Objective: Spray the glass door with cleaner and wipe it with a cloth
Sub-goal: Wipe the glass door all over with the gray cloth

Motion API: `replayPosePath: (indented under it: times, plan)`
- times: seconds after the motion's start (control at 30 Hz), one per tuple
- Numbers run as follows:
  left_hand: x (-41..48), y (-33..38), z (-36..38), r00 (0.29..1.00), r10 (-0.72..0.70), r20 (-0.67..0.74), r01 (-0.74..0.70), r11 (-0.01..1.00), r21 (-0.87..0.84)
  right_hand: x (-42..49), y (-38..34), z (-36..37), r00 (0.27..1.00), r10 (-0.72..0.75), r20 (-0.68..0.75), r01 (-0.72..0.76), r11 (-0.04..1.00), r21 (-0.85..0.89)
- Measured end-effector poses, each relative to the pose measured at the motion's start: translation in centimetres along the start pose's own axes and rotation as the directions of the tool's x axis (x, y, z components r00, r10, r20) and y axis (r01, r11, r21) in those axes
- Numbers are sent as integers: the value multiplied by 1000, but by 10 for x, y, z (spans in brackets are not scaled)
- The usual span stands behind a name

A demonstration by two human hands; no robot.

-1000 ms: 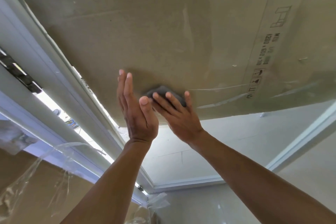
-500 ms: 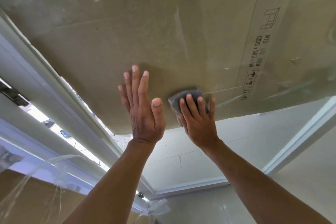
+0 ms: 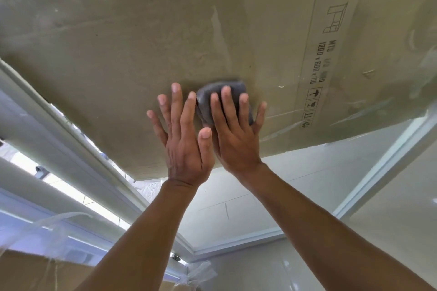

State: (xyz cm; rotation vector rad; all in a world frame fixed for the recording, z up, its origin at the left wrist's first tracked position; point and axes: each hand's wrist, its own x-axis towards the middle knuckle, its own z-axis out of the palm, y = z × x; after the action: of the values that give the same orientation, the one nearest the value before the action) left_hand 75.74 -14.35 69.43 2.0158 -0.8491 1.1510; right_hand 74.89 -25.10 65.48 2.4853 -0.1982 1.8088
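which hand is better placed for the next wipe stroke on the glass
Right. The right hand presses the cloth flat on the glass with spread fingers; the left hand lies bare on the glass beside it, holding nothing.

two hands (image 3: 188, 149) (image 3: 236, 142), one cloth (image 3: 208, 97), one glass door (image 3: 354, 123)

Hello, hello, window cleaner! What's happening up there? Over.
Left hand open, flat by the glass door. Right hand open, pressing grey cloth on glass. Cardboard behind glass, nothing blocking.

"1200 x 600" on cardboard (image 3: 142, 54)
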Motion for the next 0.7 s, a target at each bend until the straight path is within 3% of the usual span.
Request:
replayPosePath:
  times: [0.2,0.4,0.7]
  plan:
    - [24,-1,4,992,118,-49,-118,993,12,71,13,-11,985,139,-104,-137,990,32]
    - [24,-3,6,992,124,-15,-123,990,69,25,29,-4,982,149,-115,-146,989,39]
    - [24,5,15,981,192,28,-193,979,58,-112,39,8,968,198,157,-206,978,34]
